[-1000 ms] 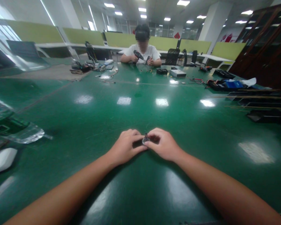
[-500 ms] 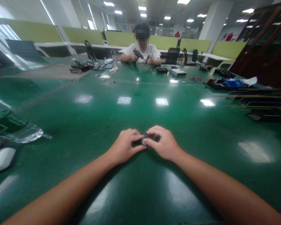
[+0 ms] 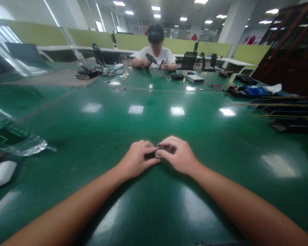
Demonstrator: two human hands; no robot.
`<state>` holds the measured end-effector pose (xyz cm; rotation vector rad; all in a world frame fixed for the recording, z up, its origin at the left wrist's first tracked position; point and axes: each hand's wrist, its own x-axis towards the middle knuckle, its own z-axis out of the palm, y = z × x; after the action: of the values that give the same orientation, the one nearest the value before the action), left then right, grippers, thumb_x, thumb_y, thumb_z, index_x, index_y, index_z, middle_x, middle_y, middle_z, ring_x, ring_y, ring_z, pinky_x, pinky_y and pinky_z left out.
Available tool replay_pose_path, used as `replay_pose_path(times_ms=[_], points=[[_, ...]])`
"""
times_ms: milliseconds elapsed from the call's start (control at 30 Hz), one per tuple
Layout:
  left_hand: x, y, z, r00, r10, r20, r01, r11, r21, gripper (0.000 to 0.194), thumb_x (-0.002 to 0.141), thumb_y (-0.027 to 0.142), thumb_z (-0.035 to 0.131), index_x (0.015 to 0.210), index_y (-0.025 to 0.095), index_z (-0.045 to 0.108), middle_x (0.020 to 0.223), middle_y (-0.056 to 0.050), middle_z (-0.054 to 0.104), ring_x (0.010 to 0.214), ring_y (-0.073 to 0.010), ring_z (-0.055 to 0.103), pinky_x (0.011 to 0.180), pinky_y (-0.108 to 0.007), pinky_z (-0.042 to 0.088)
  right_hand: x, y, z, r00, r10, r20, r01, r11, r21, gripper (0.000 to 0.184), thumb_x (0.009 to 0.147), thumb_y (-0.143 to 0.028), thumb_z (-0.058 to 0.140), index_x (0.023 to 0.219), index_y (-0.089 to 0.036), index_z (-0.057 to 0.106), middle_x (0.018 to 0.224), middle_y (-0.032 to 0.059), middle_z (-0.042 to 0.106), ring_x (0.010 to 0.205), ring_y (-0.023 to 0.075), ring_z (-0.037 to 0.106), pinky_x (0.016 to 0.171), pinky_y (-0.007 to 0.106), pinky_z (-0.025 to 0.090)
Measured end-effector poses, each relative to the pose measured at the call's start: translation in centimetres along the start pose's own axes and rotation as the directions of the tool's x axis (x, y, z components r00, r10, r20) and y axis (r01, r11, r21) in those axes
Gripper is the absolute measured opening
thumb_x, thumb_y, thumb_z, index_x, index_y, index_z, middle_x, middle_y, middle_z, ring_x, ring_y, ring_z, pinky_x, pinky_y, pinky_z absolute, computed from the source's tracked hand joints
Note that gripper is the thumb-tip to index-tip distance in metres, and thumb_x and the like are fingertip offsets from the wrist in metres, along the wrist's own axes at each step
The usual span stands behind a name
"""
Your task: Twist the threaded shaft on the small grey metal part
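Between my two hands, a small metal part (image 3: 158,154) with a round silvery base and a short dark stem sits low over the green table (image 3: 154,126). My left hand (image 3: 138,159) is closed on its left side, thumb and forefinger pinching near the base. From the right, my right hand (image 3: 178,155) pinches the part with thumb and fingertips close to its stem. The fingers cover much of the part, and its exact kind is too small to make out. Both wrists rest near the tabletop.
A clear plastic bottle (image 3: 17,140) and a white object (image 3: 1,174) are at the left. Black trays (image 3: 295,125) and a blue item (image 3: 256,90) lie at the right. Across the table a person (image 3: 155,54) holds a power drill (image 3: 151,58); a grey box (image 3: 195,79) is nearby.
My right hand has shifted slightly upward, its fingers turning around the stem of the metal part. My left hand has stayed almost still.
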<state>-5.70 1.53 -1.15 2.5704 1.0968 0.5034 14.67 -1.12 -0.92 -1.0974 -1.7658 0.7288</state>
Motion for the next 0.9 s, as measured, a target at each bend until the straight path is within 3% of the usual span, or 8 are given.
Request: replay_pose_path(times_ms=[467, 900], points=[[0.0, 0.0, 0.1, 1.000, 0.001, 0.001, -0.001, 1.000, -0.005, 0.025, 0.089, 0.044, 0.068, 0.108, 0.030, 0.075, 0.098, -0.004, 0.068, 0.093, -0.0230, 0.059, 0.085, -0.036, 0.042, 0.2, -0.6, -0.4, 0.998, -0.043, -0.042, 0.044, 0.999, 0.016, 0.010, 0.083, -0.025, 0.073, 0.092, -0.020, 0.074, 0.095, 0.0046, 0.073, 0.085, 0.0159, 0.067, 0.073, 0.026, 0.052], [0.0, 0.0, 0.0, 1.000, 0.013, 0.007, -0.013, 1.000, 0.013, 0.025, 0.089, 0.044, 0.068, 0.107, 0.029, 0.076, 0.098, -0.004, 0.068, 0.092, -0.0225, 0.058, 0.084, -0.034, 0.041, 0.6, -1.2, -0.9, 0.989, -0.022, -0.148, 0.043, 0.990, 0.138, 0.011, 0.084, -0.026, 0.071, 0.092, -0.019, 0.075, 0.096, 0.0056, 0.073, 0.086, 0.0163, 0.068, 0.072, 0.026, 0.054]])
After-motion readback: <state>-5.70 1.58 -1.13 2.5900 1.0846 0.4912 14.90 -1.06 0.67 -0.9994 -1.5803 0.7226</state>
